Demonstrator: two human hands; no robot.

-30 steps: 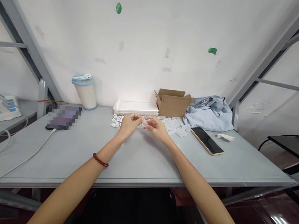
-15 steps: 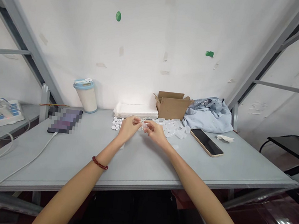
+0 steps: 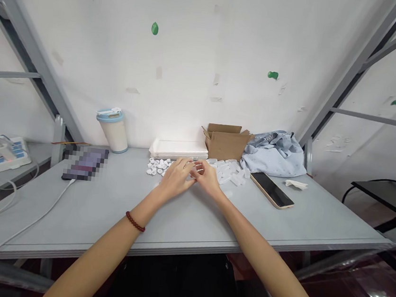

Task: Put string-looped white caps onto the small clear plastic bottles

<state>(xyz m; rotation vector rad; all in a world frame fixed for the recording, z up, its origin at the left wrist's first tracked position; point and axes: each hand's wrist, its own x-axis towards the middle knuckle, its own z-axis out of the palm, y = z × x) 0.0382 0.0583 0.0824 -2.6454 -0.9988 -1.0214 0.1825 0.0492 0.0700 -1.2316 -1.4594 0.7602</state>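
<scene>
Above the grey table (image 3: 190, 219), my left hand (image 3: 176, 178) and my right hand (image 3: 207, 177) meet with their fingertips touching or nearly so. The left fingers are bent forward over the meeting point, and the right thumb and fingers are pinched together. Whatever sits between them is covered by the fingers. Just left of my left hand lies a pile of small white caps (image 3: 156, 166). Beside my right hand is a heap of small clear plastic pieces (image 3: 233, 172), several of them box-like.
Behind the hands are a stack of flat white sheets or trays (image 3: 179, 150), an open cardboard box (image 3: 226, 146) and bunched light-blue cloth (image 3: 276, 155). A phone (image 3: 272, 190) and crumpled tissue (image 3: 296, 184) lie right. Left are a tilted-looking cup (image 3: 114, 134), a blurred-out device (image 3: 87, 163) and its cable (image 3: 38, 214).
My left hand has turned and moved right, its fingers now covering the clear plastic piece that showed between the hands before. My right hand has barely moved. The view has shifted slightly.
</scene>
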